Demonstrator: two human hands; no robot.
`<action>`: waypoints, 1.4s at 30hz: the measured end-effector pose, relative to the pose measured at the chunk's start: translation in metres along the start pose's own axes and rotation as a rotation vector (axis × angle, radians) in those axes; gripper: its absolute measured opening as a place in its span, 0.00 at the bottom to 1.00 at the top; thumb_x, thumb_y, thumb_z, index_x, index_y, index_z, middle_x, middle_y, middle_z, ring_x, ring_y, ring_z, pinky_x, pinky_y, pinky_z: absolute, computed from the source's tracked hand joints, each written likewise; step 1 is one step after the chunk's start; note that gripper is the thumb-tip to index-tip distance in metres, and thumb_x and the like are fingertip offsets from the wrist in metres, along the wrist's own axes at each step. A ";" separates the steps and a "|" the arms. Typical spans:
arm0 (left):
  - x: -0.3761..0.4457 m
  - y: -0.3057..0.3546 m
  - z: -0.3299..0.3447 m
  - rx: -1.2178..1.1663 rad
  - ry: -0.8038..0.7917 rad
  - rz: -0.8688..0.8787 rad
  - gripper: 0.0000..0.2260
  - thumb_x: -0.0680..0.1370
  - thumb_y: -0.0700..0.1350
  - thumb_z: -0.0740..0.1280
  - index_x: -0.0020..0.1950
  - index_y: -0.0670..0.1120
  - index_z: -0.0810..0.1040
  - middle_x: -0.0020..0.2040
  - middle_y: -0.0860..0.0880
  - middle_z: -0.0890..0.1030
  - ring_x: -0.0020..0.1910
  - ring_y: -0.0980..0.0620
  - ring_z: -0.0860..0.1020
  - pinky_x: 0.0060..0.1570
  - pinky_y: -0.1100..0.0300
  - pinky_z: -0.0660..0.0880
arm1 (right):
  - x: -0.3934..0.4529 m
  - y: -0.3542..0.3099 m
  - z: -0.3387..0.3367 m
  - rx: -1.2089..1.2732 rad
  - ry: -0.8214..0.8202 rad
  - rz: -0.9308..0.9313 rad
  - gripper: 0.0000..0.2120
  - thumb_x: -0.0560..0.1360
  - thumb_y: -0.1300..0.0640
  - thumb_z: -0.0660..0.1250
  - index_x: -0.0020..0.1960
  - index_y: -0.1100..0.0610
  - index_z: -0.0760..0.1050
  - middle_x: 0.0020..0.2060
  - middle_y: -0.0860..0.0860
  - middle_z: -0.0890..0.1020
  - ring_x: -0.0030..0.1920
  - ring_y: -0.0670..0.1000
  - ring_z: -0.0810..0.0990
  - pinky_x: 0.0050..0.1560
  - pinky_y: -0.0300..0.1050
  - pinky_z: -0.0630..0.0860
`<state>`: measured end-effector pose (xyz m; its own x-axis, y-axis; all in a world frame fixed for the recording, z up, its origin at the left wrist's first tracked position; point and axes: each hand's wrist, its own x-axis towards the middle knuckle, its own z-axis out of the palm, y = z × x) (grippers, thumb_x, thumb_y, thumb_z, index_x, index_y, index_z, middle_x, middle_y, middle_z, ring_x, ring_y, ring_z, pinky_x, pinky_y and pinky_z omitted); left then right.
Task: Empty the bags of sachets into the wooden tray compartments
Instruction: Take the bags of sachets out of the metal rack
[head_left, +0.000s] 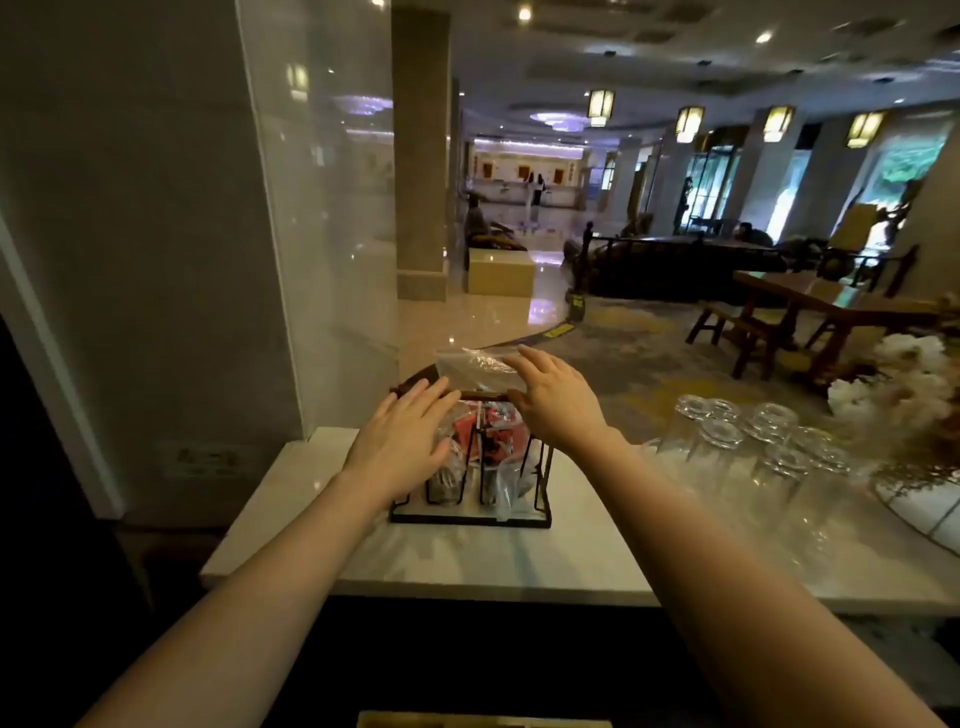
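Note:
A compartment tray (467, 517) with a black wire frame and a dark wooden top rail stands on the white marble counter (322, 525). Red sachets (485, 431) fill its upper middle, and crumpled clear bags (506, 483) sit lower down inside it. My right hand (556, 402) holds a nearly flat clear plastic bag (470, 366) by its right edge, just above the tray's far rail. My left hand (402, 441) lies flat over the tray's left side with fingers straight, fingertips close to the bag's lower left corner. Whether they touch it is unclear.
Several upturned drinking glasses (753, 441) stand close to the right of the tray. Beyond them are white flowers (909, 374) and a round mirrored tray (914, 501). A marble pillar (156, 260) rises at the left. The counter's front edge runs below my forearms.

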<state>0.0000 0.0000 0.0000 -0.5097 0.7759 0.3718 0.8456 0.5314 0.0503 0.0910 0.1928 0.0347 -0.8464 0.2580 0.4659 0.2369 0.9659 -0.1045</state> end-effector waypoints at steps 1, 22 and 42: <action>0.004 0.001 0.003 0.009 -0.007 -0.026 0.27 0.80 0.54 0.56 0.77 0.54 0.51 0.79 0.54 0.51 0.77 0.53 0.50 0.75 0.49 0.50 | 0.003 0.004 0.001 0.005 -0.001 -0.009 0.23 0.78 0.49 0.61 0.72 0.48 0.63 0.74 0.51 0.64 0.72 0.55 0.63 0.71 0.53 0.60; 0.020 -0.017 0.025 -0.065 -0.027 -0.066 0.31 0.78 0.50 0.61 0.78 0.52 0.50 0.78 0.53 0.54 0.77 0.52 0.51 0.75 0.53 0.49 | 0.066 0.001 0.044 0.204 -0.268 0.176 0.08 0.78 0.53 0.60 0.47 0.51 0.78 0.42 0.55 0.83 0.40 0.55 0.81 0.45 0.54 0.81; 0.019 -0.008 0.028 -0.071 0.053 -0.086 0.30 0.77 0.45 0.60 0.77 0.49 0.53 0.77 0.50 0.58 0.77 0.50 0.53 0.74 0.54 0.52 | 0.069 0.010 0.005 0.640 0.200 0.413 0.11 0.77 0.59 0.61 0.37 0.52 0.77 0.34 0.48 0.79 0.40 0.52 0.81 0.44 0.47 0.81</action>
<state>-0.0210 0.0193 -0.0193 -0.5736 0.7080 0.4119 0.8089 0.5688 0.1488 0.0321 0.2202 0.0617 -0.6332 0.6485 0.4225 0.1413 0.6335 -0.7607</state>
